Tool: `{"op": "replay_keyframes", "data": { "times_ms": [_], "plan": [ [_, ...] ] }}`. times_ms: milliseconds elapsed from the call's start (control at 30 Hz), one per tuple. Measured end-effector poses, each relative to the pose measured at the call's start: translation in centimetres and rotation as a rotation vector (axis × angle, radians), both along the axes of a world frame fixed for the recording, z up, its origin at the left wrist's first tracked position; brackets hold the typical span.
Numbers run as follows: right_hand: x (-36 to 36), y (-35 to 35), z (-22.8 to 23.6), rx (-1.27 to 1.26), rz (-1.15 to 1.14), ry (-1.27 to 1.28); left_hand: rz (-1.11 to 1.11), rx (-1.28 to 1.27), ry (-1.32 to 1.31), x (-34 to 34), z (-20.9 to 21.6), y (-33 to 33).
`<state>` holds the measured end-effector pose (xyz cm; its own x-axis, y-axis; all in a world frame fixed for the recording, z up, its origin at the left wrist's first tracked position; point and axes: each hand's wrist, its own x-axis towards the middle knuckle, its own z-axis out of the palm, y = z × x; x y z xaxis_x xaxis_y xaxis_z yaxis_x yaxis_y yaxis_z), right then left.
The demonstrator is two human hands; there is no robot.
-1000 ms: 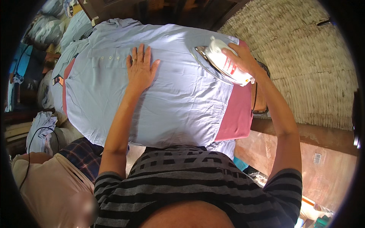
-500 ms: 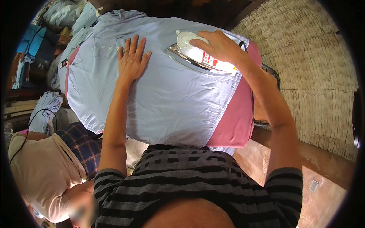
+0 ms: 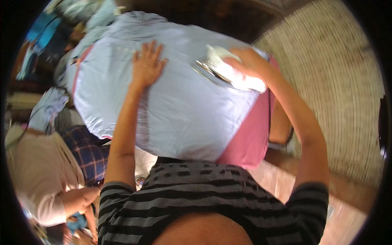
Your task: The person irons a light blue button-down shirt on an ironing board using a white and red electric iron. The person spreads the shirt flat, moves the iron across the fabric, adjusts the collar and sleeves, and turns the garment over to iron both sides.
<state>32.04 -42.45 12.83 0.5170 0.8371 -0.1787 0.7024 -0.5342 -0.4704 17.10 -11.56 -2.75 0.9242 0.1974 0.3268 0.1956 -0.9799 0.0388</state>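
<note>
Iron (image 3: 229, 73), long axis slanting, tip leftward and away, right fingers (image 3: 241, 53) holding it, left fingers (image 3: 151, 47) spread on garment (image 3: 183, 110)

The one view looks from the wearer's head, through the left lens of a side-by-side fisheye pair, upright and unmirrored. It faces forward and steeply down over the wearer's striped shirt (image 3: 216, 192), which sits closest to the lens and fills the lower middle. Farther off, at arm's reach, the ironing board (image 3: 249, 139) spreads across the centre, its near edge just beyond that shirt and its far edge toward the top. The wide lens takes in ground past the board's left and right edges, bends lines outward and ends in a dark round border.
</note>
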Motion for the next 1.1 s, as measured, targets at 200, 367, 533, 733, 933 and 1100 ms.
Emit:
{"op": "replay_keyframes", "data": {
  "times_ms": [200, 367, 533, 733, 933, 1100],
  "plan": [
    [-0.8, -1.9, 0.1, -0.063, -0.12, 0.101, -0.074, -0.148, 0.01, 0.2, -0.5, -1.0],
    [0.7, -2.9, -2.5, -0.009, 0.021, -0.201, -0.095, -0.273, -0.077, -1.0, 0.5, -1.5],
    [5.1, -4.0, -6.5, 0.033, 0.01, -0.051, -0.102, -0.309, -0.088, -0.6, 1.4, -2.6],
    [7.9, -3.6, -9.6, 0.229, 0.064, -0.081, -0.119, -0.304, -0.093, -0.1, 1.5, -2.6],
    [8.9, -3.4, -10.4, 0.232, 0.091, -0.142, -0.116, -0.27, -0.085, -0.5, 1.7, -2.7],
    [8.9, -3.1, -10.6, 0.248, 0.121, -0.202, -0.114, -0.259, -0.092, -0.6, 1.3, -2.7]
  ]
}}
